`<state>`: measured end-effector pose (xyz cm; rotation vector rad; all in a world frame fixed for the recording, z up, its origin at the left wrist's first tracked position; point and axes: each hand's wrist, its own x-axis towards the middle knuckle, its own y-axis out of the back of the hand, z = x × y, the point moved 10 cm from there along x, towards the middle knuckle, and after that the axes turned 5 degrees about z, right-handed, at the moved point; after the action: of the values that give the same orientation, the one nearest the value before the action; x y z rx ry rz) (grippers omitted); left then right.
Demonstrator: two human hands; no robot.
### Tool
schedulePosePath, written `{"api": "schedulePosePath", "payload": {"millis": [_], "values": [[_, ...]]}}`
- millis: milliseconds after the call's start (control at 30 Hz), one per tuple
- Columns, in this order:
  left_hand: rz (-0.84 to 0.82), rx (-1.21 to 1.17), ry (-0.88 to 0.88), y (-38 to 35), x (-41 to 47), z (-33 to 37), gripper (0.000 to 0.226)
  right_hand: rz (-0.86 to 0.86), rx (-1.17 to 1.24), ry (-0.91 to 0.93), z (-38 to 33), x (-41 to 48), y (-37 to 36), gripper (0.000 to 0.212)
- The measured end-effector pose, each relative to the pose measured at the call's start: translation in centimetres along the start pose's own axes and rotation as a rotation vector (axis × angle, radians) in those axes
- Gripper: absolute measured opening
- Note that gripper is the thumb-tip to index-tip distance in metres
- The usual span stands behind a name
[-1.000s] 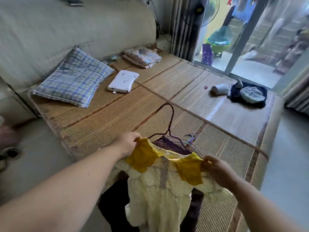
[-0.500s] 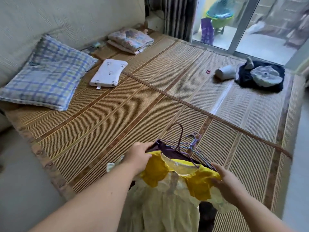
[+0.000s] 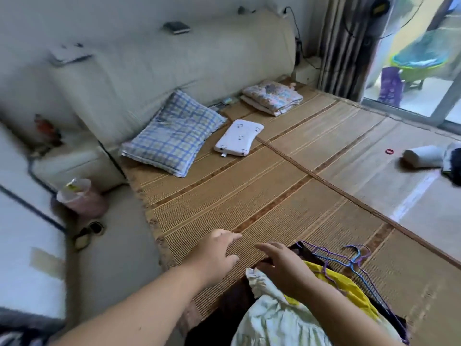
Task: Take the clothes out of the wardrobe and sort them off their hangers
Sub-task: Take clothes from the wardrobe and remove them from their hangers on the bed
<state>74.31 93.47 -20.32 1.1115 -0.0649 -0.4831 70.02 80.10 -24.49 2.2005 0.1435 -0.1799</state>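
Pale yellow dress (image 3: 279, 318) with mustard sleeves lies crumpled over hangers (image 3: 354, 260); left hand (image 3: 217, 250) and right hand (image 3: 284, 265) both spread, empty

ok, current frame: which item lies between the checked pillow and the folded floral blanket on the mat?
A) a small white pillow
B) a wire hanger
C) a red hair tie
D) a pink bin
A: the small white pillow lies flat on the mat, with the checked pillow to its left and the folded floral blanket behind it to the right.
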Motion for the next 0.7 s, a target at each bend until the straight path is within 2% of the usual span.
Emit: {"api": "schedulePosePath", "payload": {"millis": [133, 300, 533, 700], "values": [[0.204, 0.022, 0.080, 9.2, -5.9, -4.9, 0.055, 0.035, -0.016, 0.325, -15.4, 2.1, 0.5, 0.051], [0.496, 0.113, 0.219, 21.4, -18.0, -12.1, 0.059, 0.040, -0.012, 0.637, -33.5, 0.1, -0.7, 0.054], [0.808, 0.301, 0.425, 34.6, -38.8, -19.3, 0.056, 0.019, 0.016, 1.000, -55.9, -8.7, -5.4, 0.055], [0.983, 0.477, 0.561, 41.0, -51.8, -20.9, 0.056, 0.060, 0.012, 1.234, -68.0, -15.9, -7.0, 0.057]]}}
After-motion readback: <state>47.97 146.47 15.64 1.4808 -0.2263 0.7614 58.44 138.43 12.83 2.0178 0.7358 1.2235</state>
